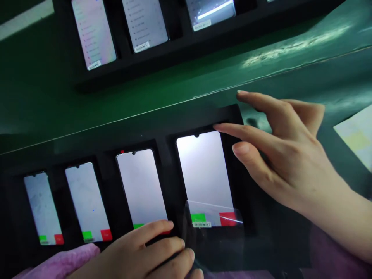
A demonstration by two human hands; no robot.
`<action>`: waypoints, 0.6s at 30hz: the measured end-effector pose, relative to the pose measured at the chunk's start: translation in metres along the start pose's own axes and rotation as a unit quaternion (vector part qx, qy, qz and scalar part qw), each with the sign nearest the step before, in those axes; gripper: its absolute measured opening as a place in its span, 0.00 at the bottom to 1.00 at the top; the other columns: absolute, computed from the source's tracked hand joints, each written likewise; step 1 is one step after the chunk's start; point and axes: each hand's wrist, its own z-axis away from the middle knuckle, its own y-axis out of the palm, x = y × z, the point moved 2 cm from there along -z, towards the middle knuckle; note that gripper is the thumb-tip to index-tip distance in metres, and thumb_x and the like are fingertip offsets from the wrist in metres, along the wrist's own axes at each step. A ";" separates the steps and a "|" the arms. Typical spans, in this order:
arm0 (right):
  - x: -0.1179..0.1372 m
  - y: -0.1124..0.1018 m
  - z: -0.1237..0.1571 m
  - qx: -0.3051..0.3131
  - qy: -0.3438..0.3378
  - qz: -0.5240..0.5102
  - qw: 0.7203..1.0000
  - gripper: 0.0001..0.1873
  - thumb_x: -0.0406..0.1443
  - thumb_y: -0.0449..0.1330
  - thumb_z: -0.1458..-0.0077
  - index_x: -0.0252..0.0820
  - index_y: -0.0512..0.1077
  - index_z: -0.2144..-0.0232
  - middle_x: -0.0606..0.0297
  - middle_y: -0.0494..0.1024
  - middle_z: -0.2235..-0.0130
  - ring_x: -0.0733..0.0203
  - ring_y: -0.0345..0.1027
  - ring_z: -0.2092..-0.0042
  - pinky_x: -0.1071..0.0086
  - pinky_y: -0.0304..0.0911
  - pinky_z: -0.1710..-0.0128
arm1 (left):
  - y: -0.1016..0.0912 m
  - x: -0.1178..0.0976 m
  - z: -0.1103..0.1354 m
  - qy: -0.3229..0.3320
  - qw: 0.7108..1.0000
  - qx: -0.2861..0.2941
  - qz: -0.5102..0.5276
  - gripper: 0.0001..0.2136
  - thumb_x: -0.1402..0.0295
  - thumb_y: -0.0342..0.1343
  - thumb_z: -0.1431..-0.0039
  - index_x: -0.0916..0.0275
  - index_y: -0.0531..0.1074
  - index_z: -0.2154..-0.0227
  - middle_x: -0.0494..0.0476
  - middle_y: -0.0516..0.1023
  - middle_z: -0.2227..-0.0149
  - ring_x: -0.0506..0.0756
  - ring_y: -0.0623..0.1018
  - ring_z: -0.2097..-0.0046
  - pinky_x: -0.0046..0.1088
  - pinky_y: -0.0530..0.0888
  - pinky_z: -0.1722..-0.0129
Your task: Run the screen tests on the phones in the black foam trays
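Four phones with lit white screens and green and red boxes at the bottom lie in a black tray [171, 162]. My right hand [290, 151] is open over the rightmost phone [203, 170], fingers spread, one fingertip at its top right corner. A clear film [215, 248] overlaps that phone's lower end, below which a small barcode label [202, 224] shows through. My left hand [148, 252] lies across the lower end of the neighbouring phone [142, 186], fingers loosely bent and apart, near the film. Its thumb is hidden; I see nothing gripped.
Two more phones, a middle one [87, 197] and a leftmost one [42, 205], fill the tray's left side. Across the green surface [162, 93] stands a second black tray [171, 46] with several lit phones. A white sheet [357, 135] with a yellow patch lies at the right.
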 end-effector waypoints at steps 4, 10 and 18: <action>0.000 0.000 -0.002 0.006 0.012 -0.036 0.999 0.21 0.45 0.49 0.24 0.45 0.77 0.46 0.52 0.64 0.30 0.36 0.60 0.34 0.36 0.61 0.38 | -0.008 -0.001 -0.003 0.003 1.000 0.027 -0.009 0.18 0.72 0.45 0.21 0.51 0.81 0.56 0.35 0.85 0.56 0.44 0.81 0.51 0.29 0.73 0.33; -0.003 0.003 -0.003 -0.004 0.013 -0.060 0.998 0.20 0.46 0.50 0.24 0.45 0.78 0.47 0.51 0.66 0.31 0.35 0.62 0.34 0.37 0.63 0.39 | -0.021 -0.003 -0.010 -0.044 0.999 0.019 -0.014 0.21 0.73 0.39 0.20 0.54 0.80 0.54 0.37 0.85 0.53 0.44 0.79 0.47 0.31 0.55 0.23; -0.002 -0.017 0.011 -0.003 -0.096 -0.183 0.978 0.26 0.56 0.51 0.28 0.49 0.73 0.42 0.59 0.78 0.44 0.53 0.72 0.50 0.52 0.63 0.53 | -0.024 0.033 -0.040 -0.128 0.989 -0.059 -0.052 0.10 0.75 0.53 0.27 0.62 0.78 0.50 0.53 0.81 0.52 0.52 0.79 0.47 0.36 0.72 0.35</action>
